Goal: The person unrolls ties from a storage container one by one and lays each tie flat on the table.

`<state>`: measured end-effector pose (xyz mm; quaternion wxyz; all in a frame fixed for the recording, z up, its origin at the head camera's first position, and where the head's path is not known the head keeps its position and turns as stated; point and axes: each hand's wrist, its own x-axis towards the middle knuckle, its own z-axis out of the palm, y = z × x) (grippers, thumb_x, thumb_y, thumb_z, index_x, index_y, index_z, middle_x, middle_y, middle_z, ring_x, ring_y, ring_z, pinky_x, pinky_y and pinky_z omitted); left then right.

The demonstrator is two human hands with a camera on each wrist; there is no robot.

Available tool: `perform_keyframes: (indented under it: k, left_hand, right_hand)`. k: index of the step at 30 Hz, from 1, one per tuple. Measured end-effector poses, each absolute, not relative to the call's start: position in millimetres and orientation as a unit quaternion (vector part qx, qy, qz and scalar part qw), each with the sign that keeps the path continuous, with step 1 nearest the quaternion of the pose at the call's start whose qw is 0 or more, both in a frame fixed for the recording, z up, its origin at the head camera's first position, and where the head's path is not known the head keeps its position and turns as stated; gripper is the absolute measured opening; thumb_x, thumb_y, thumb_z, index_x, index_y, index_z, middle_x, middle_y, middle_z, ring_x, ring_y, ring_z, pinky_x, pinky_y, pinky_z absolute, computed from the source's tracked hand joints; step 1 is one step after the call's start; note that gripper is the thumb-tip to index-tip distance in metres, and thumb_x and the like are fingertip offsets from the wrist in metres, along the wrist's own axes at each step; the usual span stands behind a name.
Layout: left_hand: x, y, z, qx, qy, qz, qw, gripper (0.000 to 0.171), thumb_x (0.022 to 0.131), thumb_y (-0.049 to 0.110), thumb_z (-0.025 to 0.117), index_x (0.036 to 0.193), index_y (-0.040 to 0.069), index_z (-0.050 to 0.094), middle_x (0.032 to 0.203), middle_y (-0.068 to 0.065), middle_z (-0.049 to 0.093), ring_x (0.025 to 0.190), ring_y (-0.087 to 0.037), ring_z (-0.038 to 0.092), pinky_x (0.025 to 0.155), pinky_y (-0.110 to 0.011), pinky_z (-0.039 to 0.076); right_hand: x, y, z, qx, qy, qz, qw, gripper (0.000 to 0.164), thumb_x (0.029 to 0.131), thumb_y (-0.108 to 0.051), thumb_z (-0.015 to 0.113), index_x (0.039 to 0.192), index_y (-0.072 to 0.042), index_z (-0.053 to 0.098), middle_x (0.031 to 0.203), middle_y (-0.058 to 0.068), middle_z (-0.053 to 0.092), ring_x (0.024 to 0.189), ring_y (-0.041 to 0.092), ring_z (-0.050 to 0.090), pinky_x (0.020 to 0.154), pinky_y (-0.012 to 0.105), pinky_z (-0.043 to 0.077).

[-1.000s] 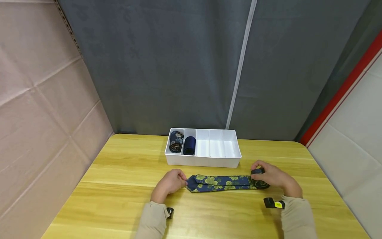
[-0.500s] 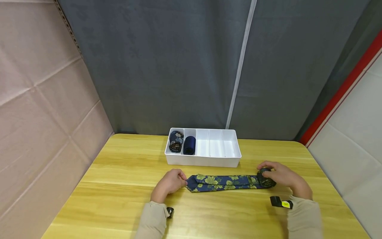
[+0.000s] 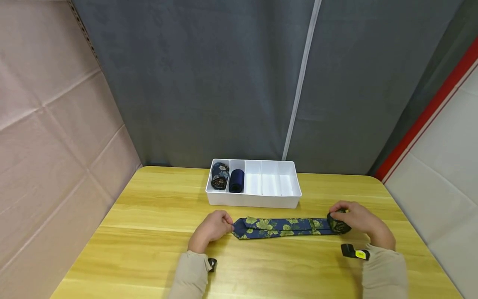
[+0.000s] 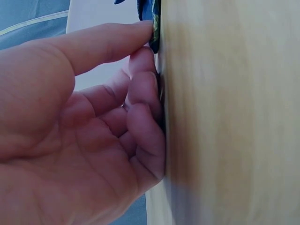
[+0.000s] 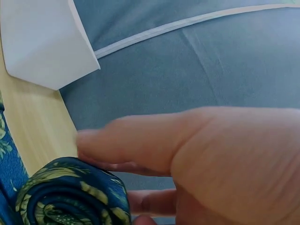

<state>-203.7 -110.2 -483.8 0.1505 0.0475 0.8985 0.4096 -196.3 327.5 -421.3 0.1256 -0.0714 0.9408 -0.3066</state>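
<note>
A navy necktie with yellow-green flowers point(image 3: 278, 227) lies flat across the table, its pointed end to the left. Its right part is wound into a roll point(image 3: 339, 226), whose spiral side point(image 5: 70, 199) faces the right wrist view. My left hand point(image 3: 213, 227) pinches the pointed tip between thumb and forefinger, the other fingers curled against the tabletop. With thumb and fingers about the roll, my right hand point(image 3: 356, 218) holds it at the far end. Some of those fingers are hidden behind the roll in the right wrist view.
Behind the necktie stands a white divided box point(image 3: 254, 201). Its two left compartments hold a dark flowered rolled tie point(image 3: 220, 176) and a plain navy rolled tie point(image 3: 236, 181). A grey curtain point(image 3: 209, 83) hangs along the table's back edge.
My right hand has moved to the right with the roll, and the flat stretch of necktie has grown longer. The left hand has stayed at the tip.
</note>
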Motion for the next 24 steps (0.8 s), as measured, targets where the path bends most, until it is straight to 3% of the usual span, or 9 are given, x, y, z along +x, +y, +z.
perform_keyframes:
  k: [3, 5, 10, 16, 24]
  left_hand:
    - [-203.6, -109.9, -483.2, 0.049, 0.899, 0.410, 0.148, 0.011, 0.088, 0.012, 0.076, 0.088, 0.009, 0.065, 0.080, -0.002, 0.061, 0.070, -0.017, 0.054, 0.064, -0.029, 0.042]
    - [-203.3, -109.5, -483.2, 0.051, 0.899, 0.411, 0.145, 0.011, 0.087, 0.011, 0.076, 0.088, 0.009, 0.065, 0.079, -0.002, 0.061, 0.070, -0.017, 0.054, 0.064, -0.029, 0.042]
    - [-202.0, -108.8, -481.5, 0.057, 0.900, 0.407, 0.144, 0.011, 0.087, 0.010, 0.074, 0.089, 0.009, 0.064, 0.080, -0.003, 0.062, 0.070, -0.016, 0.054, 0.064, -0.029, 0.042]
    - [-201.5, -109.1, -478.2, 0.065, 0.909, 0.386, 0.144, 0.008, 0.090, 0.012, 0.071, 0.089, 0.009, 0.064, 0.082, -0.003, 0.063, 0.071, -0.017, 0.054, 0.065, -0.030, 0.042]
    - [-198.3, -107.1, -472.4, 0.072, 0.913, 0.375, 0.142, 0.017, 0.098, 0.020, 0.065, 0.084, 0.010, 0.063, 0.079, -0.002, 0.058, 0.067, -0.017, 0.051, 0.063, -0.030, 0.040]
  right_hand:
    - [-197.1, 330.7, -422.7, -0.069, 0.939, -0.313, 0.127, 0.026, 0.100, -0.023, 0.065, 0.115, -0.002, 0.064, 0.119, 0.020, 0.064, 0.101, 0.028, 0.058, 0.081, 0.039, 0.049]
    - [-197.3, 334.1, -423.4, -0.064, 0.939, -0.314, 0.128, 0.026, 0.099, -0.020, 0.066, 0.116, -0.001, 0.062, 0.122, 0.023, 0.062, 0.103, 0.032, 0.057, 0.083, 0.041, 0.050]
    - [-197.4, 342.4, -423.1, -0.049, 0.946, -0.295, 0.128, 0.025, 0.098, -0.011, 0.060, 0.120, -0.001, 0.064, 0.131, 0.034, 0.056, 0.112, 0.044, 0.056, 0.086, 0.048, 0.050]
    - [-197.1, 348.9, -424.3, -0.042, 0.951, -0.284, 0.119, 0.027, 0.101, -0.015, 0.058, 0.121, 0.002, 0.063, 0.127, 0.033, 0.059, 0.108, 0.041, 0.059, 0.081, 0.044, 0.051]
    - [-197.8, 357.2, -429.1, -0.014, 0.945, -0.291, 0.152, 0.052, 0.102, -0.026, 0.062, 0.133, 0.013, 0.050, 0.130, 0.041, 0.053, 0.111, 0.048, 0.059, 0.088, 0.053, 0.053]
